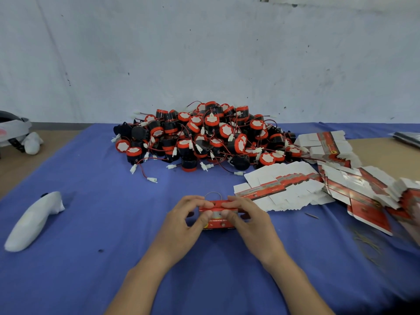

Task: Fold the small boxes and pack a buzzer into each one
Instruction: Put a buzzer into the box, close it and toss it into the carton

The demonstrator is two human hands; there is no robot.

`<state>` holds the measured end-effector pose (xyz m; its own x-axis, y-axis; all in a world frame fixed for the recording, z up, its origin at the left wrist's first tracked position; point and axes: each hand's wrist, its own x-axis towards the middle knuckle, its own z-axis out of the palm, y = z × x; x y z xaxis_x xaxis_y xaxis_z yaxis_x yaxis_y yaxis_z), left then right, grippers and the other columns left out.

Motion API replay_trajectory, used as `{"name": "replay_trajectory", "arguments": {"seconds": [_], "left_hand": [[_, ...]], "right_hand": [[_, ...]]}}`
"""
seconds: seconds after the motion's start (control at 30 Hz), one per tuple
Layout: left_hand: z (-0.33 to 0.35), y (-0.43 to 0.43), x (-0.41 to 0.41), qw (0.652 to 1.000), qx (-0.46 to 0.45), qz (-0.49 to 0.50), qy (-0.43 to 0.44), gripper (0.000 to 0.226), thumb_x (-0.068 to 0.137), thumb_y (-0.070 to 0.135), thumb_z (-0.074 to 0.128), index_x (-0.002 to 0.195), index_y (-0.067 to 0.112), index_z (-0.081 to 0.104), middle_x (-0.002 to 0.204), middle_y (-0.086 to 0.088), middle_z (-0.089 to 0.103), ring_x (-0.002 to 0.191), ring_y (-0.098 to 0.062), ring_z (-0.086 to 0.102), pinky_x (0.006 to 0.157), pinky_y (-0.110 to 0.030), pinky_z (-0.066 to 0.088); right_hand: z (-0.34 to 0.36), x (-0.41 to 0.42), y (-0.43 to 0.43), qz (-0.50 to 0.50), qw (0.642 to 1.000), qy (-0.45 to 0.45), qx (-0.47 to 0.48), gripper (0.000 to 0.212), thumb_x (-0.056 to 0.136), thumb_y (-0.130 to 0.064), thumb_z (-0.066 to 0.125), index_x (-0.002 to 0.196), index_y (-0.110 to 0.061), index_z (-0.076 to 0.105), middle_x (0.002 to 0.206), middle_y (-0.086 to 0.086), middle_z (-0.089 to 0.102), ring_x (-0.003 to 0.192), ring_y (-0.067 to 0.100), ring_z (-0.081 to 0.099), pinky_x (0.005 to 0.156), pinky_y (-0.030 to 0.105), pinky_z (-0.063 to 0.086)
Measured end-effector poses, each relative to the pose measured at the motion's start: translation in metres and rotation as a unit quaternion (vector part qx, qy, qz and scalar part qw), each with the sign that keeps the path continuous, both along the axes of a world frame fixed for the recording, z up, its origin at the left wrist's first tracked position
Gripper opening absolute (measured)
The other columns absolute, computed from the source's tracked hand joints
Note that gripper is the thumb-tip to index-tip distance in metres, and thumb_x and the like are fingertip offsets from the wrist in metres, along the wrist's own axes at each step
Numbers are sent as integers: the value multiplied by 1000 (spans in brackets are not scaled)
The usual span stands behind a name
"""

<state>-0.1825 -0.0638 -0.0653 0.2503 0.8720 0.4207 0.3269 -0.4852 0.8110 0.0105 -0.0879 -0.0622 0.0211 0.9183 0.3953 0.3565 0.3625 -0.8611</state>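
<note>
A small red box (217, 220) sits low over the blue cloth (113, 223) at the centre, held between both hands. My left hand (184, 218) grips its left end, fingers curled over the top flap. My right hand (245, 218) grips its right end the same way. A thin wire loop (213, 194) sticks out behind the box. A big pile of black and red buzzers (204, 135) with red wires and white plugs lies further back. Flat unfolded boxes (281, 187) are fanned out to the right.
More flat box blanks (368, 196) spread to the right edge, with another stack (322, 142) behind. A white controller (34, 220) lies at the left. A white headset (13, 130) rests at the far left. Rubber bands (368, 244) lie at the right. A grey wall stands behind.
</note>
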Motion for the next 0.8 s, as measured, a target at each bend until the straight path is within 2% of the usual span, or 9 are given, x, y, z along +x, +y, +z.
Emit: {"name": "replay_trajectory", "arguments": {"seconds": [0.17, 0.27, 0.33, 0.4, 0.5, 0.53, 0.6, 0.67, 0.8], "left_hand": [[3, -2, 3, 1000, -9, -4, -7, 19, 88, 48, 58, 99, 36, 69, 117, 28, 58, 110, 0, 59, 86, -30, 54], [5, -3, 6, 1000, -20, -1, -21, 17, 86, 48, 61, 93, 35, 69, 114, 30, 60, 104, 1, 61, 80, -22, 53], [6, -4, 7, 999, -29, -1, -31, 16, 84, 48, 62, 89, 34, 69, 114, 29, 61, 103, 0, 62, 77, -18, 51], [7, -5, 8, 999, -39, -3, -37, 16, 83, 48, 63, 89, 34, 68, 117, 29, 60, 106, -1, 61, 77, -16, 51], [9, -6, 8, 998, -54, -3, -41, 11, 86, 48, 63, 91, 39, 67, 122, 31, 58, 113, 0, 58, 79, -13, 49], [9, -6, 8, 997, -56, 1, -45, 9, 89, 47, 63, 93, 41, 67, 121, 30, 59, 114, 0, 58, 80, -13, 48], [10, -6, 8, 996, -59, 14, -58, 7, 95, 45, 61, 98, 42, 66, 115, 24, 65, 110, -5, 60, 85, -21, 48], [11, -9, 9, 994, -69, 19, -84, 18, 94, 52, 54, 104, 43, 66, 109, 17, 67, 105, -8, 62, 86, -30, 51], [19, -12, 15, 981, -102, 23, -164, 33, 97, 60, 40, 103, 39, 66, 103, 10, 68, 94, -6, 66, 77, -16, 50]], "right_hand": [[-2, 4, 2, -18, 999, 20, -21, 16, 81, -56, 63, 91, -48, 72, 116, -33, 61, 111, -3, 58, 79, 9, 46], [-5, 5, 4, -24, 999, 23, -25, 5, 88, -42, 69, 85, -41, 72, 113, -31, 62, 109, -1, 59, 76, 11, 47], [-7, 6, 6, -25, 999, 21, -27, 12, 92, -34, 70, 81, -39, 70, 113, -31, 61, 109, -1, 59, 76, 13, 47], [-7, 6, 7, -30, 999, 15, -29, 12, 93, -38, 67, 81, -40, 67, 117, -35, 57, 112, -2, 57, 77, 12, 44], [-7, 4, 5, -8, 999, 19, -39, 4, 93, -50, 62, 94, -47, 64, 121, -33, 56, 121, -1, 54, 87, 20, 45], [-6, 2, 3, 9, 999, 20, -42, 10, 92, -51, 63, 102, -48, 62, 120, -27, 60, 119, 1, 57, 88, 22, 48], [-3, 0, 0, 39, 997, 28, -61, 22, 91, -54, 64, 112, -48, 59, 112, -18, 67, 107, 5, 64, 84, 23, 53], [-1, -2, -3, 47, 995, 55, -63, 23, 91, -55, 62, 113, -47, 60, 110, -11, 69, 103, 9, 67, 85, 25, 55], [3, -28, -4, 58, 989, 120, -57, 16, 100, -47, 54, 112, -40, 61, 116, -8, 61, 103, 4, 63, 83, 17, 50]]}}
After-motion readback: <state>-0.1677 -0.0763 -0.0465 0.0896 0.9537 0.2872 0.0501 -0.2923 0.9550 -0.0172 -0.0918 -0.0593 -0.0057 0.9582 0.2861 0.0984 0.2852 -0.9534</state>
